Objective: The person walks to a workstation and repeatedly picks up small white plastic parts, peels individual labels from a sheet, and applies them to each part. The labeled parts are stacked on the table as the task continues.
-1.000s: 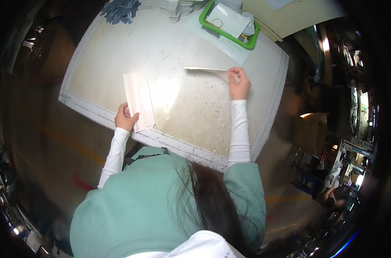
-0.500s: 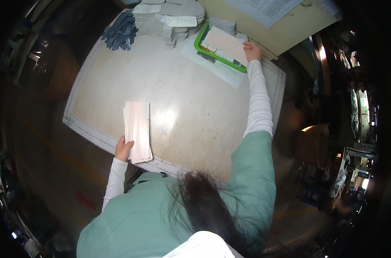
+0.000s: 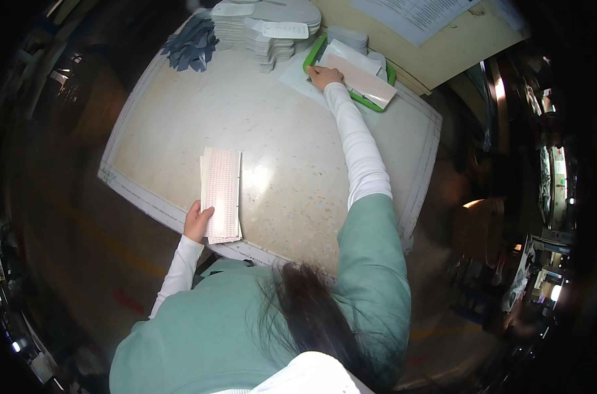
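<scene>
My left hand (image 3: pixel 197 222) grips the lower left side of a stack of long paper sheets (image 3: pixel 223 192) with pale red print, thumb on top. The stack stands over the near edge of the table. At the back right, my right hand (image 3: pixel 327 77) bends its fingers down at the left end of a green-rimmed tray (image 3: pixel 315 51). What those fingers hold, if anything, is hidden. Beside that hand, another printed paper sheet (image 3: pixel 367 85) lies slanted across the tray, its right end over the rim. White papers lie under it.
Stacks of grey cut pieces (image 3: pixel 275 39) with white labels stand at the far edge, beside a heap of dark blue-grey strips (image 3: pixel 192 44). A flat sheet (image 3: pixel 298 80) lies under the tray. A beige panel (image 3: pixel 443 52) with papers on it rises behind the tray.
My right hand has gone from the tray's right end to its left end. The printed sheet in the tray has shifted right and down. My left hand and its stack moved slightly right and up.
</scene>
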Demonstrator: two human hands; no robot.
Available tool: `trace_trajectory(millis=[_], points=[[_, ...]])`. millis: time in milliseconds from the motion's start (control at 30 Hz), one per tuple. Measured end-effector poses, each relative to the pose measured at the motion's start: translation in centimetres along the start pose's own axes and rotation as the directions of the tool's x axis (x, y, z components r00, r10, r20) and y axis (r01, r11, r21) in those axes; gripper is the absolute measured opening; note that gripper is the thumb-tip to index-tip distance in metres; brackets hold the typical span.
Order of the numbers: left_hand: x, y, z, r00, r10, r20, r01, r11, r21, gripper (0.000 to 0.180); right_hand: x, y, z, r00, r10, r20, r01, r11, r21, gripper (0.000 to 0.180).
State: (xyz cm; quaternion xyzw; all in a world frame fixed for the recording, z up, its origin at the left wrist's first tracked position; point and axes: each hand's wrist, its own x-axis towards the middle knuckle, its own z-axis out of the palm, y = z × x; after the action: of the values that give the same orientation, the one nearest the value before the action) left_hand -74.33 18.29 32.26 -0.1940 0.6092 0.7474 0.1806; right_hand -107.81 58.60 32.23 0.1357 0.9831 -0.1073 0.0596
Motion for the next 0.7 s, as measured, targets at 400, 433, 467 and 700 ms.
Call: trace_trajectory(millis=[400,433,467,700], points=[[-1.2,-0.6,-2.9,0.989,0.055,-0.139,-0.067,0.994,-0.085,0.027,2.6,3.7,-1.6,0.984,0.116,-0.138,-0.102,0.989,0.107,0.043],[-1.3,-0.7,-3.0,0.987,0.053,-0.154,-0.065,0.995,-0.074,0.027,2.4,4.1,-1.6,0.97,0.138,-0.198,-0.091,0.968,0.233,0.036],[-1.3,-0.7,-3.1,0.987,0.055,-0.154,-0.069,0.994,-0.085,0.028,2.1,4.5,-1.5,0.953,0.168,-0.252,-0.071,0.933,0.354,0.029],[-1.0,-1.2,-4.2,0.992,0.073,-0.104,-0.088,0.986,-0.142,0.03,1.7,6.5,-2.1,0.929,0.191,-0.316,0.081,0.73,0.679,0.021]])
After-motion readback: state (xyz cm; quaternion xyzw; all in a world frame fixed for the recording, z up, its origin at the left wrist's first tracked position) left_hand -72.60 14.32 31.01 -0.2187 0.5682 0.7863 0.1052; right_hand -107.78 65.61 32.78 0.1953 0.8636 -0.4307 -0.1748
